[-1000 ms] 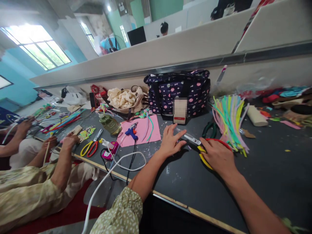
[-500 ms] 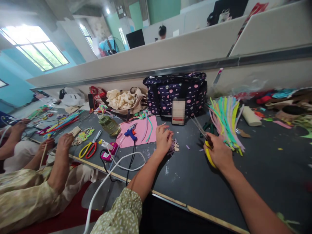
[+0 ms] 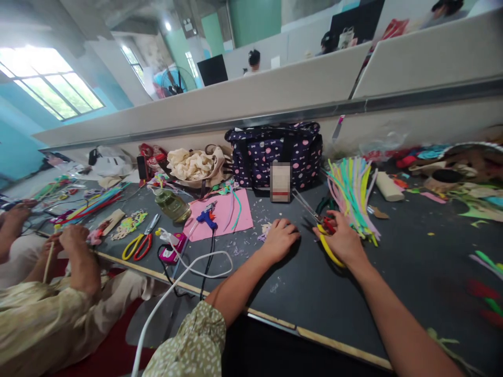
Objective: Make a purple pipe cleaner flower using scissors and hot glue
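Note:
My left hand (image 3: 281, 240) rests palm down on the dark tabletop, its fingers bent together with their tips against the surface. Whatever lies under those fingers is hidden. Just left of it sits a small pile of purple and cream pieces (image 3: 264, 230), partly covered by the hand. My right hand (image 3: 342, 242) is wrapped round the handles of a pair of scissors (image 3: 306, 205). One handle is yellow and the other red, and the slightly parted blades point up and left, toward the phone-like upright object (image 3: 280, 183).
Colourful pipe cleaners (image 3: 351, 193) lie behind my right hand. A patterned bag (image 3: 251, 152) stands at the back. Leftward are a blue glue gun (image 3: 207, 217) on pink paper (image 3: 243, 220), a bottle (image 3: 173, 204), a white cable (image 3: 155, 303), other scissors (image 3: 138, 245) and a co-worker's hands (image 3: 74, 241).
My left hand has moved right, off most of the small pile, and its fingers have come down onto the table. My right hand still holds the scissors. The view has shifted slightly rightward.

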`<action>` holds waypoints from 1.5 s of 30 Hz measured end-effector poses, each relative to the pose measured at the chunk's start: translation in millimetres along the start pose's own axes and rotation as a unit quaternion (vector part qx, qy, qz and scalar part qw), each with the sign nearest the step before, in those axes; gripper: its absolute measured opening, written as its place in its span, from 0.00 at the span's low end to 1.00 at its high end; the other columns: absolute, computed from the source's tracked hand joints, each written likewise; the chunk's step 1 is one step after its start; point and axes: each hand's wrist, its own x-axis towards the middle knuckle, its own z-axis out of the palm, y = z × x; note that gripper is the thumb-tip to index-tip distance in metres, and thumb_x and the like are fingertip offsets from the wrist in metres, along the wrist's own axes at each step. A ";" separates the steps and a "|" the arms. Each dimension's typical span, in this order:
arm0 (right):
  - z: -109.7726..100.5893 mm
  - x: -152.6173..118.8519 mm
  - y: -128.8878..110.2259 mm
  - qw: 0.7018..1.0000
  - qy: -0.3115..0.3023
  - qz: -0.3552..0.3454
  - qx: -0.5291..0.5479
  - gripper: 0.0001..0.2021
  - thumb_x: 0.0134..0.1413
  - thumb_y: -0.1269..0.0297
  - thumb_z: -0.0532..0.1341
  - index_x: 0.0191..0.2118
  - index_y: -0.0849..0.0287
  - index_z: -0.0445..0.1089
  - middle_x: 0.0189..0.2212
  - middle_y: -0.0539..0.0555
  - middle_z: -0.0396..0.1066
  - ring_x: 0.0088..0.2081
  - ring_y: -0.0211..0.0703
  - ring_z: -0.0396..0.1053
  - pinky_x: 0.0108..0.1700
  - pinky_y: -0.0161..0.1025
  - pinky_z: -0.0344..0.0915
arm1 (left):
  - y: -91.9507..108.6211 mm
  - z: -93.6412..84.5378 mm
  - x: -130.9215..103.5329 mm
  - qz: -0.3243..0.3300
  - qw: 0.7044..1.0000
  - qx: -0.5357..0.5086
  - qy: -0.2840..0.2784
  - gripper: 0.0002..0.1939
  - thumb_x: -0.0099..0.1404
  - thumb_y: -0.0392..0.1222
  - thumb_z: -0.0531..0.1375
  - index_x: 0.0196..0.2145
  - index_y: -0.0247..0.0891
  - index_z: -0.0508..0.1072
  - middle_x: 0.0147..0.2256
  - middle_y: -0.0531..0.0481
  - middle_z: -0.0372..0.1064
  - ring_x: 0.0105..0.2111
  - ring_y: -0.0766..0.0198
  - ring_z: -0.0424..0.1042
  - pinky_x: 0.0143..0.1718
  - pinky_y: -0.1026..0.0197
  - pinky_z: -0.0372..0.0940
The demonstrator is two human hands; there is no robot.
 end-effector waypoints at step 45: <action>6.2 -23.0 -2.4 0.941 0.019 -0.288 -0.175 0.21 0.59 0.50 0.56 0.50 0.57 0.70 0.41 0.54 0.76 0.35 0.44 0.74 0.30 0.36 0.61 | -22.5 -4.6 4.4 -0.374 0.496 -0.705 0.341 0.18 0.49 0.48 0.69 0.32 0.35 0.71 0.27 0.53 0.68 0.25 0.71 0.67 0.31 0.65 0.65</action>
